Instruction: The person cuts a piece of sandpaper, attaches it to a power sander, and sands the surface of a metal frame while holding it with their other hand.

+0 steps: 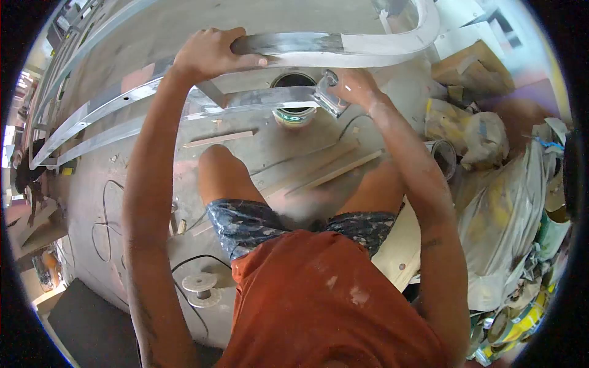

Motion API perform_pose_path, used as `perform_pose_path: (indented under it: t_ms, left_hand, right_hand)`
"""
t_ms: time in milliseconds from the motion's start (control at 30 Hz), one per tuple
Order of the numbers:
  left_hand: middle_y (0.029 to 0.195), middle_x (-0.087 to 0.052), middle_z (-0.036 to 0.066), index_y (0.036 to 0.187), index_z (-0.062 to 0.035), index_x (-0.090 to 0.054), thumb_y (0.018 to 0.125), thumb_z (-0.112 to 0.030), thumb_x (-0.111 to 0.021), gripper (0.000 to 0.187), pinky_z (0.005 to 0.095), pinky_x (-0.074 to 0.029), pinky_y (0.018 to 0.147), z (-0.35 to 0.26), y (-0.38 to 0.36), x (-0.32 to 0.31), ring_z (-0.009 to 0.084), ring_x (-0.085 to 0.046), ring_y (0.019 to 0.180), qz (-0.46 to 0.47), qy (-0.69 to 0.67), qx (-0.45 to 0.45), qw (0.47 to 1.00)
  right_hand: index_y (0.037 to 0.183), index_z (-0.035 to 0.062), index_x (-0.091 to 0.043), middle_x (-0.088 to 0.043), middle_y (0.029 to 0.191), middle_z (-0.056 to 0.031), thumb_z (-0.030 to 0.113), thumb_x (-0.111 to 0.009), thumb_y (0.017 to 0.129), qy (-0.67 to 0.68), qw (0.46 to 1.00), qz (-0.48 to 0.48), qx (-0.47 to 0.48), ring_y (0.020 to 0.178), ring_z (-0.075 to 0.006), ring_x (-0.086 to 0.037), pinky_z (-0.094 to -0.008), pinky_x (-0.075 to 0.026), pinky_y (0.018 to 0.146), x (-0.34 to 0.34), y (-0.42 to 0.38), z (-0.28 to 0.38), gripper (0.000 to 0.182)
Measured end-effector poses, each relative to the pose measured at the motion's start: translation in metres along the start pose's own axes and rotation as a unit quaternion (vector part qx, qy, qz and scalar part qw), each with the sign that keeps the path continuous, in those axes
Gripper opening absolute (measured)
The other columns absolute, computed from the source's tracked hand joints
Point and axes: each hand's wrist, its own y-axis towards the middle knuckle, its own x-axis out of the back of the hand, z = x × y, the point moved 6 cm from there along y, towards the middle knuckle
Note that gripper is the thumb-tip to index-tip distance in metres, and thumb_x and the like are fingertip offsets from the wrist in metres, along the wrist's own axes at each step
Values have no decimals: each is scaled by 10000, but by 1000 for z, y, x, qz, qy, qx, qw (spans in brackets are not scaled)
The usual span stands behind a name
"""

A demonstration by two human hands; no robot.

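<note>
A metal frame (288,96) of grey and white-coated bars crosses the upper view, with a curved end at the upper right. My left hand (211,54) is wrapped over the end of the grey section of its upper bar. In my right hand (354,86) is a small metallic tool or block (331,95), held against the right part of the lower bar; its exact kind is hard to tell. An open round can (294,116) stands on the floor behind and below that bar, dark inside.
Wooden strips (334,173) and cables lie on the floor around my knees. A white spool (201,289) is at the lower left. Crumpled bags, plastic sheeting (500,214), cardboard (472,70) and cans pile up at the right. Part of a person (27,175) shows at the far left.
</note>
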Motion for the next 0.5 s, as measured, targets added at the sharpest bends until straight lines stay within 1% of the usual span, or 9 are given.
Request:
perform_pose_path:
  t_ms: [33, 100, 167, 233, 300, 333, 400, 433, 500]
  left_hand:
    - [855, -750, 222, 1143, -28, -745, 703, -857, -669, 941, 471, -577, 841, 0, 1, 0, 407, -739, 859, 12, -7, -2, 1000]
    - [849, -750, 220, 1140, -40, -748, 706, -858, -667, 929, 471, -577, 841, 1, 3, -1, 408, -739, 856, 21, -7, 4, 1000]
    - [842, -749, 218, 1136, -51, -751, 709, -858, -665, 917, 471, -576, 842, 5, 0, -7, 409, -738, 852, 35, -13, 16, 999]
    - [739, -706, 188, 1010, -29, -742, 755, -764, -737, 777, 453, -550, 697, 3, 0, -3, 367, -712, 710, -32, -22, -42, 998]
    - [740, -706, 191, 1006, -27, -741, 753, -763, -737, 779, 455, -548, 695, 4, -1, -3, 365, -710, 708, -26, -23, -26, 999]
    - [741, -705, 194, 1002, -24, -739, 752, -763, -738, 780, 457, -545, 694, 4, 1, -4, 363, -709, 706, -23, -20, -22, 999]
    - [744, -705, 197, 1003, -24, -740, 752, -765, -737, 782, 458, -547, 698, 4, 2, -4, 367, -709, 710, -18, -29, -25, 999]
    - [746, -705, 200, 1004, -24, -740, 751, -766, -735, 784, 459, -549, 703, 2, 2, -3, 370, -710, 714, -14, -34, -34, 999]
    - [756, -709, 203, 1015, -29, -744, 754, -773, -730, 788, 458, -554, 716, 1, 1, -2, 375, -716, 727, -20, -36, -40, 998]
  right_hand:
    - [1225, 36, -683, -712, 1180, -221, 380, -772, 788, 0, 1000, -1, 2, 1136, -400, -672, -491, -529, 985, 1, 3, -7, 563]
    - [1228, 60, -689, -698, 1228, -211, 355, -773, 795, 2, 992, 113, -61, 1162, -387, -658, -489, -523, 991, -1, 8, -20, 531]
    - [1224, 69, -692, -697, 1225, -210, 336, -775, 793, -28, 991, 113, -59, 1155, -391, -656, -492, -524, 983, 2, 14, -14, 514]
    - [1220, 78, -695, -696, 1222, -208, 318, -776, 792, -59, 990, 117, -50, 1149, -394, -654, -495, -525, 976, -3, 15, -12, 497]
    - [1205, 73, -700, -697, 1204, -197, 318, -763, 801, -36, 997, 25, 63, 1137, -394, -653, -500, -525, 957, -3, 13, -1, 477]
    - [1205, 73, -700, -697, 1204, -197, 318, -763, 801, -36, 997, 30, 66, 1137, -394, -653, -500, -525, 957, -7, 12, -6, 477]
    - [1212, 77, -699, -701, 1178, -193, 341, -765, 807, 5, 992, 103, 68, 1132, -391, -655, -493, -520, 970, -2, 11, -2, 488]
    - [1212, 77, -699, -701, 1178, -193, 341, -765, 807, 4, 992, 105, 70, 1132, -391, -655, -493, -520, 970, -4, 12, -3, 488]
    - [1152, 133, -694, -708, 1094, -162, 248, -782, 770, -34, 996, 47, 62, 1010, -348, -687, -456, -543, 897, -5, 20, -10, 408]
